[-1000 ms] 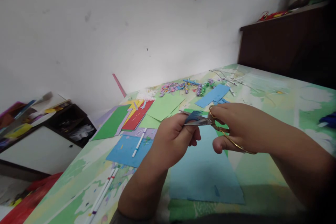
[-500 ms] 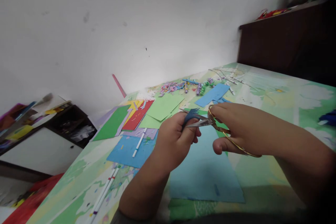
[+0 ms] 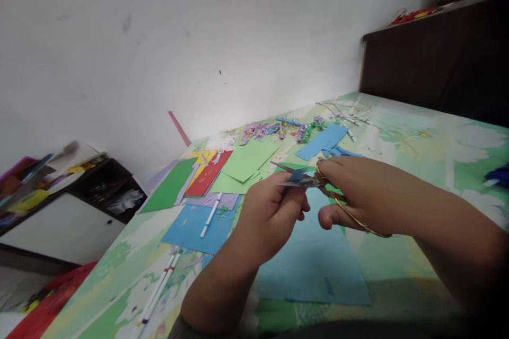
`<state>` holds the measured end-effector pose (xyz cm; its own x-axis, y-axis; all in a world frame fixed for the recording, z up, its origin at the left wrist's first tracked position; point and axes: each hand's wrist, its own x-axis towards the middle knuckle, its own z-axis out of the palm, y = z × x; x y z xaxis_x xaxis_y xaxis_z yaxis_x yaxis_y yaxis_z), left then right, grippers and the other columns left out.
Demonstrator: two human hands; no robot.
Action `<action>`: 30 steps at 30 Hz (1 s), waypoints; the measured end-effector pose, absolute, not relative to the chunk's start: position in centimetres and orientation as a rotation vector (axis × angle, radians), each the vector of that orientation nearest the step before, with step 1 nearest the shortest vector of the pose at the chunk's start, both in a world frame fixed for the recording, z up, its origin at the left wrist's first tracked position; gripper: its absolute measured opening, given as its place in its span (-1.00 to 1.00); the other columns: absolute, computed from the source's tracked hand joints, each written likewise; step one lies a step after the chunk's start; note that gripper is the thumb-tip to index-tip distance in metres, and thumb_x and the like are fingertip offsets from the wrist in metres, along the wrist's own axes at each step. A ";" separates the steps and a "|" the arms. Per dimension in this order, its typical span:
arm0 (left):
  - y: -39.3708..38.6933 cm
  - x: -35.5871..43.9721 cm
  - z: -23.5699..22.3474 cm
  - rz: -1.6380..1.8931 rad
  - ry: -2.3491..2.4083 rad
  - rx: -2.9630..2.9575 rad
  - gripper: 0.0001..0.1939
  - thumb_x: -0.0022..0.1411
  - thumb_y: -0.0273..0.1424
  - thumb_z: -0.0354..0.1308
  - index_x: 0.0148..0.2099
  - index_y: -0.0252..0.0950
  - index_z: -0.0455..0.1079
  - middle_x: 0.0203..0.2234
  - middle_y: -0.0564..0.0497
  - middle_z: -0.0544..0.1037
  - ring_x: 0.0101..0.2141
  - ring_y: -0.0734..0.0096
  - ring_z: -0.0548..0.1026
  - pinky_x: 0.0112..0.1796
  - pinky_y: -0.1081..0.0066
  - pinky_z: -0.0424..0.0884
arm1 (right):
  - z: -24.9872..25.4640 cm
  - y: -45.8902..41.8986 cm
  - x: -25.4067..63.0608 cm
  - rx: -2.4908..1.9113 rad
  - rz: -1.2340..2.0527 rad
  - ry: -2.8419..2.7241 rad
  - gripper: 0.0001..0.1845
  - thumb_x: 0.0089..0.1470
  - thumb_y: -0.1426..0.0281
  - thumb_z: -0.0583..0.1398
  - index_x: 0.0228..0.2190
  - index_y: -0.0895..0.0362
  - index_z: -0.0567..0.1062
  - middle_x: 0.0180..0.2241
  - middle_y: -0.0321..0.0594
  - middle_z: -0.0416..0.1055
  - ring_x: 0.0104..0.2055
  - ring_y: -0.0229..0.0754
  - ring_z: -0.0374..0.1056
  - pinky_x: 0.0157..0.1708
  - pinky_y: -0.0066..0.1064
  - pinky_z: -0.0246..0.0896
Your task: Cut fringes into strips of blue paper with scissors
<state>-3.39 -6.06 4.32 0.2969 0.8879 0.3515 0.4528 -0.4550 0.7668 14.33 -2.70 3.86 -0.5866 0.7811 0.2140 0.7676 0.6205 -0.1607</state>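
Between the thumb and fingers of my left hand [image 3: 268, 217] is a small blue paper piece [image 3: 297, 176] with a fringed end. My right hand [image 3: 361, 190] has its fingers in the gold handles of a pair of scissors [image 3: 314, 180]. The blades point left and lie around the fringed paper, a little apart at the tips. Below both hands, a light blue sheet [image 3: 310, 265] lies flat on the patterned tablecloth [image 3: 393, 254].
Green [image 3: 170, 184], red [image 3: 209, 174] and light green sheets [image 3: 248, 161] lie to the left with a blue sheet [image 3: 194, 230] and white markers [image 3: 159, 291]. Behind are paper scraps [image 3: 258, 131] and a blue strip [image 3: 322, 141]. A dark cabinet [image 3: 417, 63] stands back right.
The scissor blades have come closer together over the fringed end of the blue paper. My left hand has shifted slightly right, and the paper's fringe now sits between the blades.
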 end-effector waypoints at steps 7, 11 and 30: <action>-6.1 -3.6 4.4 1.107 1.154 1.929 -0.74 0.19 -0.47 -0.05 -0.54 -0.33 0.27 -0.66 0.14 0.35 -0.64 0.66 0.34 -0.57 0.59 0.27 | 4.0 -2.6 14.1 -1.310 0.005 -2.580 -0.39 -0.21 -0.25 -0.04 -0.55 0.07 0.18 -0.53 -0.22 0.30 -0.51 -0.12 0.20 -0.57 -0.39 -0.09; -6.1 -3.5 4.5 1.135 1.109 1.799 -0.76 0.16 -0.45 -0.01 -0.55 -0.33 0.28 -0.68 0.13 0.36 -0.67 0.66 0.35 -0.61 0.62 0.28 | 4.0 -2.6 14.3 -1.302 -0.009 -2.573 -0.37 -0.24 -0.28 -0.04 -0.57 0.06 0.17 -0.56 -0.24 0.29 -0.52 -0.13 0.20 -0.57 -0.40 -0.10; -4.3 -3.9 3.7 1.281 0.983 1.515 -0.81 0.12 -0.27 0.05 -0.37 -0.31 0.28 -0.70 0.17 0.35 -0.71 0.63 0.31 -0.65 0.58 0.24 | 4.8 -1.6 16.7 -1.408 0.071 -2.561 -0.57 -0.11 -0.04 0.08 -0.60 0.07 0.20 -0.64 -0.29 0.25 -0.62 -0.24 0.11 -0.64 -0.43 -0.14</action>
